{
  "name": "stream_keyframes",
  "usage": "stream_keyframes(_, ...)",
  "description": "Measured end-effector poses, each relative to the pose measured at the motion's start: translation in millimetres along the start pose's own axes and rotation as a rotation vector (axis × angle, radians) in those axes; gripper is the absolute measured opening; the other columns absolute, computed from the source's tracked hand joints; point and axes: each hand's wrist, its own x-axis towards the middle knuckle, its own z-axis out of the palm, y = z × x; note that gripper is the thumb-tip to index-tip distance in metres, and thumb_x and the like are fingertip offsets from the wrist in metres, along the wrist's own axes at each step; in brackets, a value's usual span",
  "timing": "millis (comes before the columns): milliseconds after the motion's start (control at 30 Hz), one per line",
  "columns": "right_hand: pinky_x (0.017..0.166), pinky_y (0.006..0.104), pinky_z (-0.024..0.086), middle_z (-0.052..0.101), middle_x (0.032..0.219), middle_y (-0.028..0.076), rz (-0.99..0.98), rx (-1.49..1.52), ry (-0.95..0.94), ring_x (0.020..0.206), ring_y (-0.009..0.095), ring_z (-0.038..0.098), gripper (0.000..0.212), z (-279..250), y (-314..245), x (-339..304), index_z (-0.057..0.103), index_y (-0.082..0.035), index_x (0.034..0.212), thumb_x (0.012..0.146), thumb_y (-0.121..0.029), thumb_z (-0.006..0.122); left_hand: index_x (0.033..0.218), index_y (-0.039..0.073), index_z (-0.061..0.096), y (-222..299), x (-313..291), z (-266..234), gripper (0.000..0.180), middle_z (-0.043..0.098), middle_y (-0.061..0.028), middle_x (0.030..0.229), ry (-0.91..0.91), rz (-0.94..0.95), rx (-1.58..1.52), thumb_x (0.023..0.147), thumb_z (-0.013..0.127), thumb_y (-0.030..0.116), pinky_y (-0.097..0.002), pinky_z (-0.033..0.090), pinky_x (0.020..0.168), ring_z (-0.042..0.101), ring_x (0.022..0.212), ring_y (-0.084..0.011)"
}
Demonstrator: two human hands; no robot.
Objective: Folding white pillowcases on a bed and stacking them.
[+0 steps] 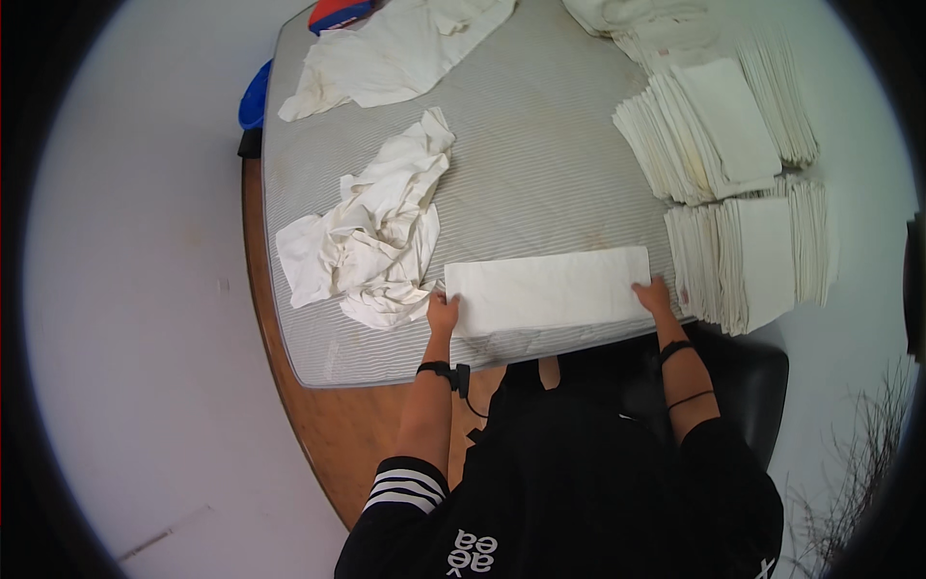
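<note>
A white cloth (550,288), folded into a long flat strip, lies across the near part of the grey striped mat (540,174). My left hand (443,315) grips the strip's left end, fingers curled over the edge. At the right end my right hand (655,295) holds the near corner. Both arms come up from the lower edge, each with a dark band at the wrist.
A crumpled heap of white cloths (371,241) sits left of the strip, with more loose cloths (395,53) at the far left. Stacks of folded white cloths (733,193) fill the right side. The mat covers a wooden table (318,425). Something blue (255,96) sits at the far left edge.
</note>
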Motion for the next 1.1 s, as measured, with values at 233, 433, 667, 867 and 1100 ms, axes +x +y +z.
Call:
stream_keyframes(233,0.088,0.0414,0.046,0.062,0.11,0.023,-0.161,-0.017,0.336,0.103,0.037,0.059,0.044,-5,61,11,0.055,0.003,0.116,0.081,-0.022,0.063,0.089,0.003,0.064,-20,-40,-19,0.016,0.059,-0.0025,0.072,-0.559,-0.189,-0.321,0.082,0.068,0.018,-0.0312,0.049,0.056,0.056,0.062,-0.0137)
stream_keyframes(433,0.074,0.0452,0.048,0.063,0.088,0.025,-0.336,-0.132,0.379,0.084,0.042,0.062,0.031,-63,-29,-51,0.056,0.002,0.101,0.079,-0.019,0.061,0.093,0.008,0.062,-20,-46,-3,0.017,0.063,-0.002,0.081,-0.686,-0.268,-0.359,0.087,0.065,0.023,-0.0309,0.053,0.065,0.061,0.072,-0.0138)
stream_keyframes(667,0.068,0.0488,0.048,0.061,0.079,0.024,-0.64,-0.254,0.044,0.077,0.042,0.062,0.026,21,-176,-154,0.05,-0.002,0.095,0.078,-0.017,0.061,0.095,0.008,0.058,-4,-41,-19,0.021,0.061,-0.0024,0.078,-0.724,-0.279,-0.512,0.089,0.061,0.028,-0.0312,0.051,0.059,0.058,0.066,-0.0128)
stream_keyframes(867,0.063,0.0336,0.053,0.068,0.089,0.018,-0.542,0.019,-0.945,0.075,0.018,0.067,0.044,102,-227,-209,0.047,-0.002,0.123,0.088,-0.024,0.062,0.098,0.01,0.052,7,-27,-27,0.024,0.061,-0.0025,0.08,-0.559,-0.173,-0.649,0.09,0.06,0.031,-0.0301,0.049,0.057,0.058,0.067,-0.0127)
stream_keyframes(1100,0.072,0.037,0.053,0.067,0.094,0.018,-0.659,-0.334,-0.496,0.083,0.027,0.066,0.033,105,-143,-138,0.059,0.0,0.108,0.085,-0.023,0.061,0.088,0.005,0.064,2,-20,-20,0.029,0.062,-0.0065,0.07,-0.686,0.01,-0.321,0.082,0.067,0.033,-0.0332,0.05,0.059,0.059,0.063,-0.0178)
